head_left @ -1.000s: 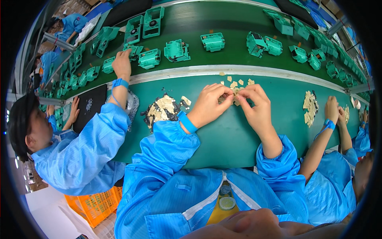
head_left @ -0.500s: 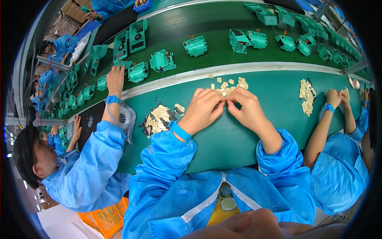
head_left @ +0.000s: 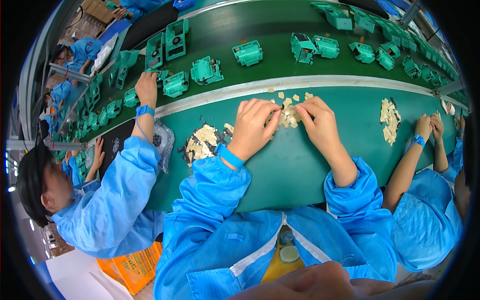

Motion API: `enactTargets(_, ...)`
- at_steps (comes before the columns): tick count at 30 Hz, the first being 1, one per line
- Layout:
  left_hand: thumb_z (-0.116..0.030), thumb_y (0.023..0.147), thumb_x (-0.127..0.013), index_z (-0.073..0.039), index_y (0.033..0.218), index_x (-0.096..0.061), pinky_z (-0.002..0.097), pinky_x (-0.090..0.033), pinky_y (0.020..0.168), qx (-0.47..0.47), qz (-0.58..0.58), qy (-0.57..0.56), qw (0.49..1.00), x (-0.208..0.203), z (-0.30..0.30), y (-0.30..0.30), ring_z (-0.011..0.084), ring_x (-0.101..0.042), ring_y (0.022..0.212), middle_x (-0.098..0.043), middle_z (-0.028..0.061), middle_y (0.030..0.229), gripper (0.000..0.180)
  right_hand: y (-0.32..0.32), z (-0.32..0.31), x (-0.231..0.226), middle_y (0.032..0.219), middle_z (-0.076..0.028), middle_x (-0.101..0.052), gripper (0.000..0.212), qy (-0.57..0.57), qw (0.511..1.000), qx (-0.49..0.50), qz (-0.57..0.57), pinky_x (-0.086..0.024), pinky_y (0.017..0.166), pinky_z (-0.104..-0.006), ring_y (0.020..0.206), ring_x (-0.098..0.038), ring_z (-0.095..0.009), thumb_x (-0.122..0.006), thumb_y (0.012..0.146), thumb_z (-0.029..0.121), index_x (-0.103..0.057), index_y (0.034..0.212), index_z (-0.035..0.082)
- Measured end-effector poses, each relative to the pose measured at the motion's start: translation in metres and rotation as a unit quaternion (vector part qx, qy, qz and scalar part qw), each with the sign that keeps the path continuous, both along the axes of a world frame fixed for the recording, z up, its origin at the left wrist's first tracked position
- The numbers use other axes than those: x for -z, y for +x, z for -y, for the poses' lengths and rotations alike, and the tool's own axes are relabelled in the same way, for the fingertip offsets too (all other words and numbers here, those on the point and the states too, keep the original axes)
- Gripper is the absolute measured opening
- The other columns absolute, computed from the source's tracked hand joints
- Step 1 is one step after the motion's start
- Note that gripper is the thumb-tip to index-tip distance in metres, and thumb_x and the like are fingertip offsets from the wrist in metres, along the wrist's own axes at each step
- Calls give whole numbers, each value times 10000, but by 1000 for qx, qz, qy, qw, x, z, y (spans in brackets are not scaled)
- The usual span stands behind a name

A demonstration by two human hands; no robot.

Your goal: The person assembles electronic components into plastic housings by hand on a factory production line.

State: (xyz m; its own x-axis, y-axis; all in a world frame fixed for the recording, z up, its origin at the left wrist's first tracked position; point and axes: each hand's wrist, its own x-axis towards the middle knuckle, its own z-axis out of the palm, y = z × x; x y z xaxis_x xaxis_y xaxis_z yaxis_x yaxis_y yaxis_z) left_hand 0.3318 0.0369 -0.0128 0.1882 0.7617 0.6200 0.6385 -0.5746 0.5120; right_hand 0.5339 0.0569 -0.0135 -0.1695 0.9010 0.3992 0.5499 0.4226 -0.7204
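Note:
My left hand (head_left: 254, 126) is closed in a pinch, with a small black piece (head_left: 281, 108) at the tips of thumb and forefinger. Close beside it, my right hand (head_left: 321, 121) is pinched too, its fingertips over a small pile of cream scraps (head_left: 288, 119); whatever they hold is too small to make out. A few loose cream scraps lie just beyond the fingertips. To the left of my left wrist spreads a larger heap of cream scraps mixed with black pieces (head_left: 204, 142).
Beyond the green worktop (head_left: 280, 175), a rail (head_left: 240, 94) borders a conveyor (head_left: 220, 40) carrying several teal housings (head_left: 206, 71). A co-worker (head_left: 110, 200) on the left reaches toward them past a clear plastic bag (head_left: 163, 145). Another co-worker (head_left: 425, 215) works at right near a scrap pile (head_left: 389, 121).
My hands have moved apart; they were touching at the fingertips. The left keeps a small black piece, while the right has shifted away to the cream scraps.

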Motion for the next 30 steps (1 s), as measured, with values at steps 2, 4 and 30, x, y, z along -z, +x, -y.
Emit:
enactTargets(2,-77,826,-742,-71,934,-679,363,-432,801,-9,-33,15,999,-3,3,2,224,-629,854,-688,41,906,125,1,1,6,833,-96,-629,72,6,1000,-15,6,-526,644,-320,707,-644,-214,-706,869,57,-678,868,-10)
enactTargets(4,-86,828,-747,-80,936,-677,364,-425,813,-22,-65,31,997,-3,6,-1,217,-627,865,-686,36,915,129,-4,3,-3,832,-96,-632,80,-45,999,-5,-21,-526,656,-328,709,-645,-209,-710,872,65,-691,868,-12)
enactTargets(30,-237,815,-781,-125,973,-675,497,-381,1007,0,-44,79,996,-22,78,-53,188,-613,905,-657,1,956,221,-34,-22,-31,821,-22,-626,376,-192,970,25,-147,-446,618,-243,715,-574,-100,-699,919,287,-654,1120,-28)
